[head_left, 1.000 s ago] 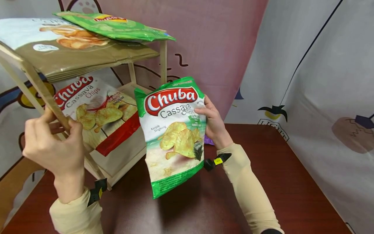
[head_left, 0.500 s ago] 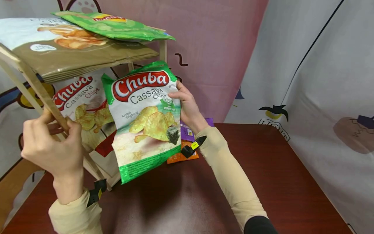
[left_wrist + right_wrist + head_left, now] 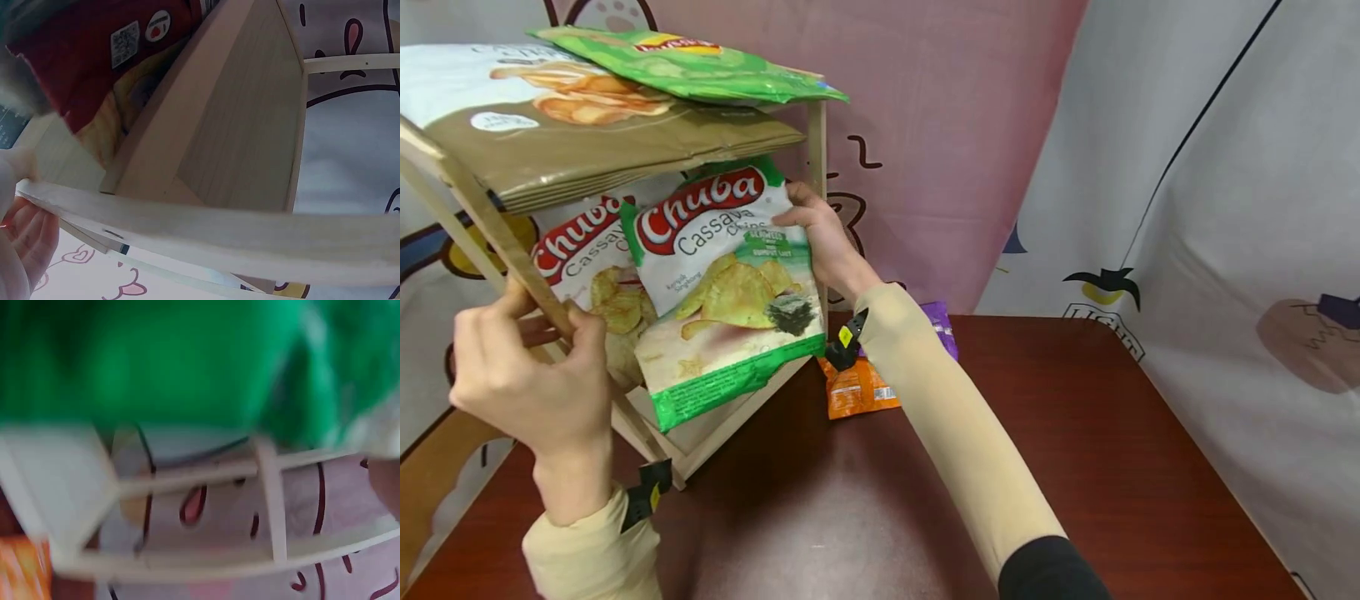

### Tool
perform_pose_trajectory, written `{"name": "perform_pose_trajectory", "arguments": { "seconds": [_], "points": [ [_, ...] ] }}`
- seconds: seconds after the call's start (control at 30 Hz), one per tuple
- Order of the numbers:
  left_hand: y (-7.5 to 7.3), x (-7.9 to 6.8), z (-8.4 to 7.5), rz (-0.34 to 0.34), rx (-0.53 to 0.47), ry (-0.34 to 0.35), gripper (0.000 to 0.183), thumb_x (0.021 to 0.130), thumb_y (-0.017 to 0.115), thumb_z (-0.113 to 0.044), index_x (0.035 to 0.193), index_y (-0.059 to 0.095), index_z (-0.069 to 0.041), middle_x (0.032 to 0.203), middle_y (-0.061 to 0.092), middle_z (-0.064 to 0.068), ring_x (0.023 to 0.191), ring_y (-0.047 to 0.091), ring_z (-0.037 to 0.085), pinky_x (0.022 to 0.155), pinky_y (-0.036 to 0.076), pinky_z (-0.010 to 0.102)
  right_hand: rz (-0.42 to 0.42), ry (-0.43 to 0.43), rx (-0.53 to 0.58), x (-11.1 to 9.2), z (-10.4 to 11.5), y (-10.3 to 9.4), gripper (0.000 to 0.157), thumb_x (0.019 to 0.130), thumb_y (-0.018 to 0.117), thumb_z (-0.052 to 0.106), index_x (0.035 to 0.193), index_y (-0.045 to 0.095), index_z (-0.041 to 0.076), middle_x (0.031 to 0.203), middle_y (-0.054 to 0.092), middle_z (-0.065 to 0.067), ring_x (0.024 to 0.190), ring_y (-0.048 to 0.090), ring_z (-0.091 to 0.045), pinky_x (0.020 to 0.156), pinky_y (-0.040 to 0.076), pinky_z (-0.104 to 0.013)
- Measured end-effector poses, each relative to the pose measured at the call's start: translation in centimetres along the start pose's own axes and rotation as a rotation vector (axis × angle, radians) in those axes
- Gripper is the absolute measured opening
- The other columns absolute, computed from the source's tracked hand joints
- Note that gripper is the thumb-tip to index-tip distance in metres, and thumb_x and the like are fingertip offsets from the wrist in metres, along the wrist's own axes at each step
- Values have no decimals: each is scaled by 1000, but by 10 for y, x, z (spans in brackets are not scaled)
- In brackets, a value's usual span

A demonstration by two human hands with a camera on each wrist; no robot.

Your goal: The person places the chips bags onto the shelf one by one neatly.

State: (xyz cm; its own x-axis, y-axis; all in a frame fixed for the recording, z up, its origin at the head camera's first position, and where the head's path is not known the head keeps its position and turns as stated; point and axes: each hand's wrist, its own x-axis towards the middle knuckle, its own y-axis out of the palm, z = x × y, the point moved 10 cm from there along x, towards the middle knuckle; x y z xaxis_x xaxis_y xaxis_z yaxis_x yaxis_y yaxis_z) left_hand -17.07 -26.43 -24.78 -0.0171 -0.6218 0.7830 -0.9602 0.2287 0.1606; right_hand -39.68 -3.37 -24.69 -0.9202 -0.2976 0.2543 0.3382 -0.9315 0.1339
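Observation:
My right hand [image 3: 823, 237] grips the right edge of a green and white bag of cassava chips [image 3: 730, 292], held tilted at the lower level of a wooden rack [image 3: 741, 408]. Behind it leans a red and white bag of cassava chips [image 3: 576, 246], partly covered. With curled fingers my left hand [image 3: 531, 375] holds the rack's front left post [image 3: 512, 242]. In the left wrist view those fingers [image 3: 37, 237] wrap the pale wooden bar [image 3: 206, 234]. Blurred green bag [image 3: 156, 362] fills the top of the right wrist view.
On the rack's top lie a brown and white chip bag [image 3: 625, 158] and a green chip bag [image 3: 700, 71]. An orange packet [image 3: 857, 392] and a purple packet [image 3: 940, 325] lie on the dark red table [image 3: 1075, 467], partly behind the right forearm. Printed cloth hangs behind.
My right hand has carried the green and white chip bag leftward and slightly up, from beside the rack to in front of the red and white bag. My left hand stays on the post.

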Motion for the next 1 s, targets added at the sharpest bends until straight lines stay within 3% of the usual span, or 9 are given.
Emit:
{"name": "perform_pose_trajectory", "arguments": {
  "seconds": [0.1, 0.27, 0.37, 0.47, 0.67, 0.77, 0.9, 0.97, 1.0],
  "points": [
    [0, 0, 0, -1, -2, -6, 28, 72, 59, -11, 95, 73, -5, 83, 65, 25, 65, 56, 39, 71, 22, 3, -13, 27, -265, 5, -7, -1, 15, 92, 46, -1, 105, 47, 7, 98, 51, -2, 85, 49, -10, 76, 40, -21],
    [-1, 1, -1, -6, -14, -2, 28, 72, 59, -11, 96, 72, -4, 82, 64, 26, 68, 56, 41, 71, 23, 4, -30, 27, -739, 5, -12, -9, 37, 94, 53, 9, 130, 48, 1, 121, 60, -14, 104, 60, -22, 86, 46, -28],
    [-2, 2, -1, -13, -10, -2, 27, 72, 59, -10, 96, 72, -5, 82, 64, 26, 68, 56, 41, 72, 23, 5, -35, 1, -1004, 3, -13, -11, 44, 93, 56, 17, 135, 48, 3, 122, 63, -14, 104, 62, -22, 87, 47, -30],
    [-2, 2, 0, -9, -6, -11, 27, 72, 60, -10, 96, 73, -6, 83, 65, 25, 67, 57, 37, 71, 23, 3, -23, 4, -1166, 0, -18, -10, 51, 94, 55, 23, 140, 42, 5, 124, 62, -12, 101, 61, -22, 86, 47, -31],
    [-2, 2, 2, -2, -4, -12, 28, 72, 60, -11, 96, 73, -6, 83, 65, 25, 66, 57, 35, 71, 23, 1, 39, 64, -1293, -8, -27, -5, 55, 97, 47, 35, 146, 36, 11, 146, 43, -9, 132, 44, -23, 109, 37, -34],
    [-2, 2, 2, 2, -13, -13, 28, 73, 60, -11, 98, 72, -6, 83, 65, 25, 69, 58, 40, 72, 25, 3, 24, 73, -1281, -16, -25, -4, 56, 97, 47, 37, 145, 38, 10, 147, 43, -11, 136, 41, -25, 111, 36, -35],
    [-1, 2, 1, 7, -20, 2, 29, 73, 60, -12, 99, 72, -4, 83, 64, 26, 70, 57, 42, 68, 39, 26, -71, 99, -1208, -35, -22, -16, 52, 94, 52, 38, 133, 50, 3, 129, 54, -17, 117, 54, -29, 99, 44, -39],
    [0, 1, 0, 11, -21, 10, 29, 74, 60, -12, 99, 71, -3, 82, 63, 27, 71, 56, 43, 67, 39, 42, -106, 164, -1129, -47, -28, -28, 51, 93, 53, 40, 126, 51, 2, 121, 56, -18, 108, 56, -29, 93, 46, -40],
    [0, 1, 0, 12, -21, 10, 29, 73, 60, -12, 99, 71, -4, 82, 63, 26, 71, 57, 43, 67, 38, 43, -114, 202, -1092, -54, -33, -34, 52, 93, 52, 43, 125, 50, 2, 119, 57, -17, 106, 56, -27, 91, 47, -40]
  ]
}}
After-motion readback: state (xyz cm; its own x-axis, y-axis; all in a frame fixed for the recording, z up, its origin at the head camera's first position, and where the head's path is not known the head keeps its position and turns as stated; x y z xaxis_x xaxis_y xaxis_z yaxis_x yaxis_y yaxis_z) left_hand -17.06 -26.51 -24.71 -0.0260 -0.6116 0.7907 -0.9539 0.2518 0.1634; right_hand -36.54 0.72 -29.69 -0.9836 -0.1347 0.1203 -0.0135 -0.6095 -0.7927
